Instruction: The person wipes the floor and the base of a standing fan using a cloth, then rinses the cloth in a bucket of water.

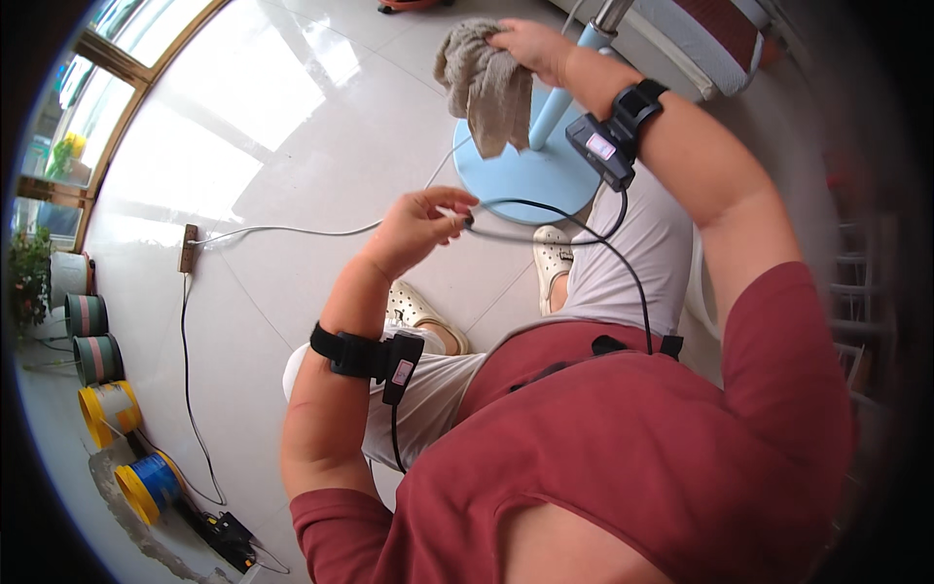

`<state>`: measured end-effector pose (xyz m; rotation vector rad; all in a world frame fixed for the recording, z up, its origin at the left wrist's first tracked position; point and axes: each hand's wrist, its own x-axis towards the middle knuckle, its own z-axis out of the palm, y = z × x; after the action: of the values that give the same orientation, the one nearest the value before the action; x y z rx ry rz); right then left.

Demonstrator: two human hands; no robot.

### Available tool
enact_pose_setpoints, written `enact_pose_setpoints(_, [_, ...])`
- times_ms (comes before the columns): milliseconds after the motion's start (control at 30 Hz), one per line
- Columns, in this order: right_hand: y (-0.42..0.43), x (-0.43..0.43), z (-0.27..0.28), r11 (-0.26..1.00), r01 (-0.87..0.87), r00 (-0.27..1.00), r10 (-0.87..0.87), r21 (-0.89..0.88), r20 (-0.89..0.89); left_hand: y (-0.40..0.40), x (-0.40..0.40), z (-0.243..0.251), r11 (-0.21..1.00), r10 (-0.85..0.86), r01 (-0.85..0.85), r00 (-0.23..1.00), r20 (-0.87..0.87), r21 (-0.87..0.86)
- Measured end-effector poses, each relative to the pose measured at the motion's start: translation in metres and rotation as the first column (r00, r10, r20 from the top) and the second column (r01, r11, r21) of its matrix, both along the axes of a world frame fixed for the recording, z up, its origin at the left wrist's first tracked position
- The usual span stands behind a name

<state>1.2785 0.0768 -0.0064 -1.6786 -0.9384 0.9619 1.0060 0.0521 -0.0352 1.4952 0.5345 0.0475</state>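
Note:
A bunched grey-beige cloth [485, 87] hangs from my right hand [533, 47], which grips its upper edge. Behind the cloth stands a light-blue pole [552, 117] with a metal upper part, rising from a round light-blue base [511, 186]. My left hand [430, 219] is lower and to the left, in front of the base, its thumb and fingers pinching a bend of black cable [540, 237]. That cable runs to the black device [602, 150] strapped on my right forearm and to my waist. A similar device [401, 369] is strapped on my left forearm.
A white cord [292, 229] crosses the tiled floor from a power strip [188, 248]. Planters [96, 358] and yellow-rimmed buckets [149, 485] line the left wall, near black adapters [233, 529]. My feet in cream clogs [419, 310] are on the floor. A padded white-and-maroon item [700, 33] is upper right.

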Motion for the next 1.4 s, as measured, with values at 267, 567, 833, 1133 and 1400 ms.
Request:
enact_pose_setpoints(267, [0.064,0.016,0.018,0.99,-0.11,0.943,0.077,0.084,0.323,-0.012,-0.004,-0.009,0.984,-0.145,0.153,0.985,-0.09,0.089])
enact_pose_setpoints(567, [0.056,-0.011,0.081,0.943,-0.332,0.779,0.252,0.038,0.574,-0.082,0.001,0.072,0.997,-0.043,0.043,0.999,0.003,-0.062])
enact_pose_setpoints(833, [0.042,-0.014,0.091,0.943,-0.329,0.812,0.257,0.048,0.524,-0.038,-0.024,0.055,0.977,0.133,-0.154,0.98,0.147,0.146])
enact_pose_setpoints(1133, [-0.009,-0.009,-0.002,0.999,-0.037,0.983,0.044,0.039,-0.177,0.053,-0.053,-0.101,0.932,0.267,-0.064,0.786,-0.557,0.357])
enact_pose_setpoints(1400, [-0.038,0.038,-0.138,0.855,-0.018,0.911,0.228,-0.519,0.343,0.076,-0.013,-0.203,0.929,0.186,0.081,0.74,-0.646,0.36])
